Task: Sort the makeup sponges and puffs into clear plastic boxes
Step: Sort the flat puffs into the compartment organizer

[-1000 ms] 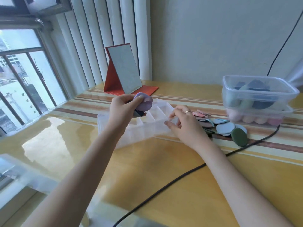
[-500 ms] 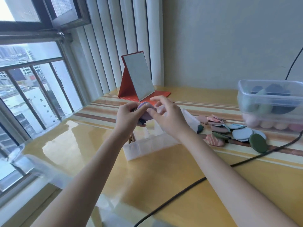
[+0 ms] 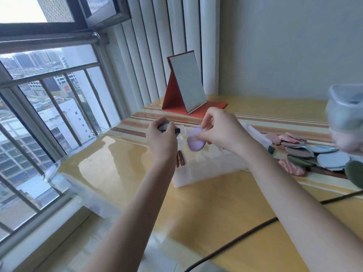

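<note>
Right hand [image 3: 218,132] pinches lilac puff [image 3: 194,141]; left hand [image 3: 162,137] grips a dark one [image 3: 167,128]; next we drop each into the divided box [image 3: 206,165], we judge.

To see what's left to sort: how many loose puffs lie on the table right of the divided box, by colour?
Green puffs: 3
Light blue puffs: 2
Pink marbled puffs: 2
Mauve or plain pink puffs: 3
Total: 10 visible; the pile overlaps, so more may be hidden.

Bright daylight from the window [image 3: 49,107] glares on the table [image 3: 121,160]; edges blur.
</note>
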Motion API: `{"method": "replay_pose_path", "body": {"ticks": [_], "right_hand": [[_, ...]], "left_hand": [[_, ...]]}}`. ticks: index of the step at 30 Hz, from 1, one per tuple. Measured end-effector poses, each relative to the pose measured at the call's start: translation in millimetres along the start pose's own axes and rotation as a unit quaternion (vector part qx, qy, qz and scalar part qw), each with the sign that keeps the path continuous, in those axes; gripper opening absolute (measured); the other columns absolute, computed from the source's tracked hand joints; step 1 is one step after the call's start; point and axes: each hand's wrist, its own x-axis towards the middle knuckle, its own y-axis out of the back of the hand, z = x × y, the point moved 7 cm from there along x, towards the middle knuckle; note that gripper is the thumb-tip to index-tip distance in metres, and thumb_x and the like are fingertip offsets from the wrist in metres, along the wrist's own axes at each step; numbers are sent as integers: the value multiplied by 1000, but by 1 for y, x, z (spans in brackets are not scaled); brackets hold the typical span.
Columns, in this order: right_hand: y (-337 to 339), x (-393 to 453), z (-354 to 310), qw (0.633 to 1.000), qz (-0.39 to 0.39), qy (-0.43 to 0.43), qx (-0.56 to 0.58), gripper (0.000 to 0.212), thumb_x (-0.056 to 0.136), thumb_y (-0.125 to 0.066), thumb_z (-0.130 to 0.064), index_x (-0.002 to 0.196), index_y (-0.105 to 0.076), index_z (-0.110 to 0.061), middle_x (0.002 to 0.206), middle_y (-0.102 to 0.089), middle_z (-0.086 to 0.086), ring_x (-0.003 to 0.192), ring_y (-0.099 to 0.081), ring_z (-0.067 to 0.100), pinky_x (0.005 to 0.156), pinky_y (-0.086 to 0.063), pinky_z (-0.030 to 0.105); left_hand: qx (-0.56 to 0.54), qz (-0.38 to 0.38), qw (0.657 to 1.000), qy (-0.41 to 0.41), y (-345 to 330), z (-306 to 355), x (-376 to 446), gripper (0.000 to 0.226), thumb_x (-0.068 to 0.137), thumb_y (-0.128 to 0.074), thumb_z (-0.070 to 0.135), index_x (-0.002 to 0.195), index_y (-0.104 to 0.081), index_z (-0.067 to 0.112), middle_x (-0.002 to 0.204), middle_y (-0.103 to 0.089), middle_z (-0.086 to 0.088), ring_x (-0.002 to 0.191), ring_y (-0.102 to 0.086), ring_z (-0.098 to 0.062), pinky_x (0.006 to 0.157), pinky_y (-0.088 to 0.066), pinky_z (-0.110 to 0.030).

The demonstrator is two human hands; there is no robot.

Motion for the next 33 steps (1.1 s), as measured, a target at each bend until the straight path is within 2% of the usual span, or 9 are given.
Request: {"method": "replay_pose_path", "body": {"ticks": [3, 6, 10, 14, 17, 22, 25, 28, 33], "right_hand": [[-14, -10, -8, 995, -38, -11, -95, 22, 73, -75, -17, 70, -53, -20, 79, -63, -2, 78, -59, 20, 62, -47, 31], [-31, -15, -15, 988, -77, 5, -131, 20, 78, -70, -18, 65, -55, -22, 82, -67, -1, 82, -61, 20, 62, -45, 29], [-41, -17, -14, 978, -183, 18, -97, 15, 96, -49, -15, 94, -63, -12, 94, -71, 5, 89, -62, 19, 71, -48, 30], [-36, -18, -8, 970, -233, -5, -64, 10, 89, -61, -10, 82, -58, -16, 83, -67, -2, 77, -59, 13, 56, -40, 21], [-37, -16, -5, 973, -231, -19, -11, 7, 85, -64, -10, 81, -69, -11, 84, -74, 2, 76, -62, 20, 63, -47, 27], [-35, -12, 8, 965, -219, -104, 104, 28, 99, -50, -31, 101, -70, -11, 85, -76, 2, 66, -58, 9, 60, -46, 20], [-33, -10, 11, 974, -163, -107, 119, 27, 96, -56, -32, 96, -73, -11, 81, -76, 4, 63, -60, 7, 55, -46, 18], [-30, -9, 12, 975, -126, -113, 141, 23, 90, -61, -30, 78, -68, -12, 75, -73, 4, 61, -61, 10, 54, -46, 21], [-22, -10, 14, 981, -93, -114, 128, 20, 83, -63, -16, 67, -51, -13, 67, -65, 4, 55, -62, 10, 49, -48, 21]], "left_hand": [[9, -15, 1000, -4, -3, 0, -1, 21, 84, -50, -3, 100, -62, 3, 94, -63, -14, 62, -62, -5, 65, -52, -20], [10, -35, 999, 7, -5, 0, -2, 34, 77, -44, -10, 88, -65, 14, 100, -63, -16, 81, -64, -22, 70, -55, -25], [-19, -105, 993, 47, -10, 3, -4, 36, 76, -43, -16, 79, -68, 9, 87, -63, -12, 81, -61, -24, 69, -56, -25], [26, -217, 974, 54, -15, 3, -13, 37, 85, -48, -13, 99, -66, 17, 112, -58, -13, 103, -61, -24, 72, -56, -19], [50, -246, 967, 45, -10, 3, -13, 35, 85, -55, -10, 104, -67, 18, 116, -59, -12, 105, -63, -24, 77, -57, -23], [71, -257, 964, -10, -8, 10, -19, 36, 82, -64, -6, 110, -67, 17, 108, -65, -5, 91, -67, -16, 71, -56, -21], [82, -248, 965, -32, -8, 10, -20, 33, 84, -63, -3, 107, -68, 20, 105, -66, 1, 89, -67, -10, 72, -55, -20], [64, -235, 970, -25, -7, 10, -20, 27, 93, -51, 2, 104, -68, 20, 106, -66, -4, 98, -65, -19, 82, -57, -30], [68, -238, 968, -30, -11, 7, -20, 42, 87, -38, -11, 104, -64, 16, 108, -61, -9, 101, -61, -23, 84, -57, -35]]}}
